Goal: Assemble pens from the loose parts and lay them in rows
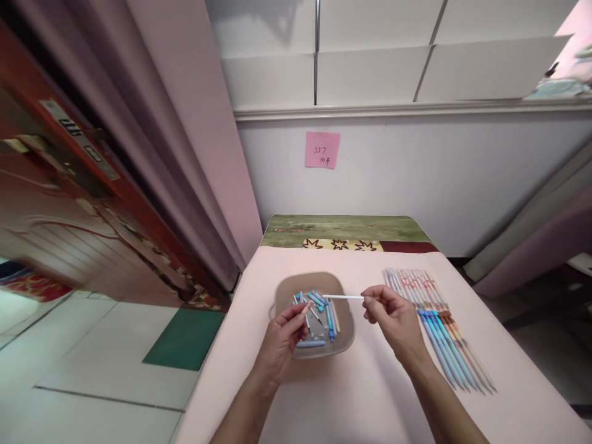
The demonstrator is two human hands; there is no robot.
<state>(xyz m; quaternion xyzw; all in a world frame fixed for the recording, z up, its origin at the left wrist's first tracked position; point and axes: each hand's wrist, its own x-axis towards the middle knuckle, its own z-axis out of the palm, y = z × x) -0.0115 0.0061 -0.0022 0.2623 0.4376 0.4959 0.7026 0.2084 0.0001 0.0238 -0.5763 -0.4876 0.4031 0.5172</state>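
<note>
Over the basin, my left hand (287, 333) is closed, its thumb and fingertips pinching a small light-brown pen part (307, 307). My right hand (391, 314) pinches one end of a thin white pen refill (343, 297), whose other end points left over the basin. Below both hands sits the beige plastic basin (346, 342). Inside it lie loose blue pen barrels (330, 320), a beige barrel (335, 316), thin refills and small pieces. To the right of my right hand, several blue pens (439, 345) and beige pens (467, 351) lie side by side in a row.
Just beyond the pens lies a row of see-through, red-patterned pens or tubes (414, 287). A pale pink cloth (361, 401) covers most of the table, with a green wooden-patterned strip (346, 228) at the back. A pink note (322, 150) sticks to the wall. A red door (92, 185) stands left.
</note>
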